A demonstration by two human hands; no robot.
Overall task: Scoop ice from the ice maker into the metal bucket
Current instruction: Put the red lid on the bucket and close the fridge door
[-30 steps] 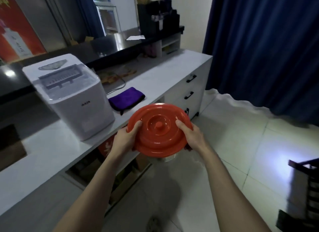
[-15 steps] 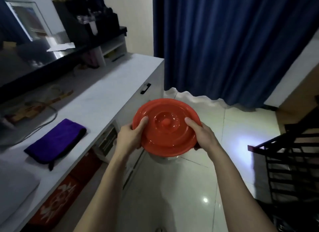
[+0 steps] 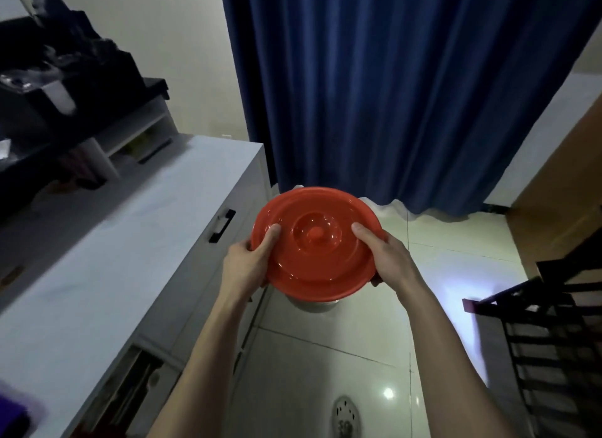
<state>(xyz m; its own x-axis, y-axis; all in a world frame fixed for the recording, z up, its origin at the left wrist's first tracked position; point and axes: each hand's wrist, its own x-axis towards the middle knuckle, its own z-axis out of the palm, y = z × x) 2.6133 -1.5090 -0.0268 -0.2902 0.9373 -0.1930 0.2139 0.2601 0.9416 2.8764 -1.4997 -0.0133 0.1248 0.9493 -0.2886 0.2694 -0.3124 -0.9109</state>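
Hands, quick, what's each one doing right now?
Left hand: grips the red lid at its left rim, thumb on top.
Right hand: grips the same lid's right rim, thumb on top.

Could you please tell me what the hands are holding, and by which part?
The left hand and right hand grip the red lid at opposite edges, thumbs on top, with the metal bucket beneath it.

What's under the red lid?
Only a sliver of the metal bucket shows below the near edge of the red lid. The lid hides its rim and inside; contents unseen.
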